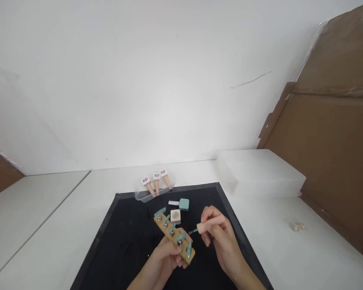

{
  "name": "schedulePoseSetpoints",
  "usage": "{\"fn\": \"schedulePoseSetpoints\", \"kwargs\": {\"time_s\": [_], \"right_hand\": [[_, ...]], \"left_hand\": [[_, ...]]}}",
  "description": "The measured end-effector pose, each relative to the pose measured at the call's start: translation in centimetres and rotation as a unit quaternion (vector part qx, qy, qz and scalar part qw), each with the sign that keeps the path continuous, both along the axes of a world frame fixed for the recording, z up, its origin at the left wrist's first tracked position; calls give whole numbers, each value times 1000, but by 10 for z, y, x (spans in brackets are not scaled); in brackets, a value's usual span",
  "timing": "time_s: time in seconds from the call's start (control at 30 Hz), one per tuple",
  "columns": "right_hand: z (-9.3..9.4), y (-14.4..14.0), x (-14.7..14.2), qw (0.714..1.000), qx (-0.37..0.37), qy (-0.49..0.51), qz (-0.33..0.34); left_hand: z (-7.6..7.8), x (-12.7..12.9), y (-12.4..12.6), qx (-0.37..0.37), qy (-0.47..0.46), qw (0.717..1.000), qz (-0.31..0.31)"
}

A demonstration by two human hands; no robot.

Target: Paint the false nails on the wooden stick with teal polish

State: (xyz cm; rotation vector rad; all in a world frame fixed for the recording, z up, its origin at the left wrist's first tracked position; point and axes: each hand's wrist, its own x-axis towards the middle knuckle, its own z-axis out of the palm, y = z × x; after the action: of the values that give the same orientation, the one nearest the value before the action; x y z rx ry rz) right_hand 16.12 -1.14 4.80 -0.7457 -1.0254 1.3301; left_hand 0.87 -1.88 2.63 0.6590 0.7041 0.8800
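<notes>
My left hand (166, 254) grips the lower part of a wooden nail display stand (186, 259), tilted above the black mat. Several teal false nails (180, 237) sit along it on round metal knobs. My right hand (222, 233) pinches the peach cap of a nail polish brush (201, 228). Its teal-coated tip points at the lower nails, slightly apart from them. Just beyond the stand is a pale square nail polish bottle (175, 216) standing without its cap. Behind that lies a teal bottle (184, 204) with a whitish cap.
A clear tray (143, 198) holding three peach-capped polish bottles (156, 177) sits at the mat's far edge. At right are a translucent plastic box (260, 173), small pale pieces (298, 226) and a cardboard wall (329, 161). A white wall (169, 88) rises behind the black mat (117, 241).
</notes>
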Motion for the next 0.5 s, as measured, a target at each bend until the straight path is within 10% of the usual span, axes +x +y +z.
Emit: {"fn": "schedulePoseSetpoints", "kwargs": {"time_s": [0.5], "right_hand": [[-2, -3, -1, 997, -60, 29, 26]], "left_hand": [[3, 2, 1, 11, -4, 1000, -7]]}}
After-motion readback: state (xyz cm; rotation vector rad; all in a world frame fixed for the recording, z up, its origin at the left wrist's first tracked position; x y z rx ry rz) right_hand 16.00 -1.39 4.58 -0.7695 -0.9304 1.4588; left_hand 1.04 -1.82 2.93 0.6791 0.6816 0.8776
